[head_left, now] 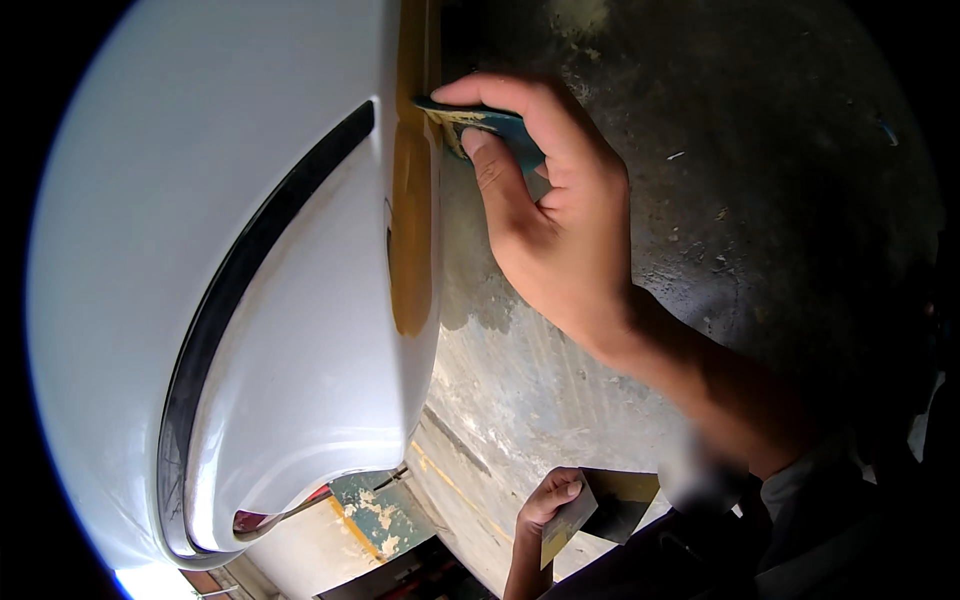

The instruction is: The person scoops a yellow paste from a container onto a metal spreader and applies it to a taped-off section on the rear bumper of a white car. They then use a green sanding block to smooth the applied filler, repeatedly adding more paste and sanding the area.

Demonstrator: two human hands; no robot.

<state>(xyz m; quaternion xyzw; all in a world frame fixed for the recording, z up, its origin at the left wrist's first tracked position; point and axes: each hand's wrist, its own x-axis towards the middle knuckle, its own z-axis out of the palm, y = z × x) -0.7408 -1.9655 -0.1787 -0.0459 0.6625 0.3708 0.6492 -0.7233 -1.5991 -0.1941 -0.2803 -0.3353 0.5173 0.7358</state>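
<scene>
The right hand (555, 215) reaches up, pinching a teal flat plastic spreader (490, 128) against the ochre filler strip (412, 200) on the white car panel (200, 250). The left hand (545, 503), low, grips two flat scraper blades (590, 508).

Right hand (560, 230) spreader (480, 125) on white panel (200, 250)

Single head view, worn high, looking steeply down past the hands to the floor (780, 200). Very close to the right hand (555, 215), raised at upper centre against the white panel (200, 250) on its left; left hand (550, 505) lower, nearer the bottom edge. Fisheye bending toward the dark rim.
</scene>
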